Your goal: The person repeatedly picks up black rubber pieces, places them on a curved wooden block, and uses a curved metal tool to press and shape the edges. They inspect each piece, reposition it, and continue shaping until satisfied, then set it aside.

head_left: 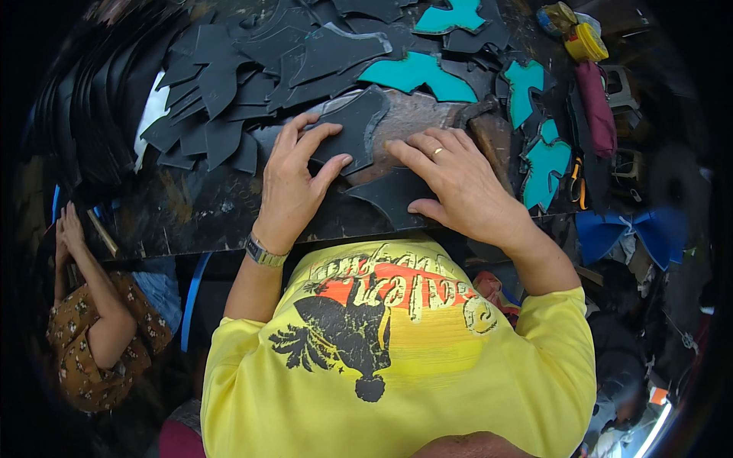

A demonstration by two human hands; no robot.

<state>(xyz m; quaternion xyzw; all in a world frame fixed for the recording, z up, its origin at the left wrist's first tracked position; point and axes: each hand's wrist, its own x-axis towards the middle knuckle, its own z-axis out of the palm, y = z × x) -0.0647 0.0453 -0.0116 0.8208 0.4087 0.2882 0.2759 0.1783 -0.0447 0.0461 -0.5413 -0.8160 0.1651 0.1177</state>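
My left hand (296,177) is open, thumb and fingers apart, at the left edge of a black, curve-edged flat sheet piece (359,126). Its index fingertip and thumb lie against or just over that piece. My right hand (462,177) is also open, palm down, with its fingers stretched to the left. Beneath its thumb and palm is a second black cut piece (391,191) near the table's front edge. Both pieces rest on or beside a brownish, worn slab (416,122). Part of the second piece is hidden under my right hand.
Black cut pieces (217,91) pile up at the left, beside a stack of long dark sheets (95,107). Teal shapes (416,75) lie behind and right. Orange-handled scissors (580,183), a maroon roll (597,111) and a yellow tub (586,43) sit right. Another person's hands (70,235) show at left.
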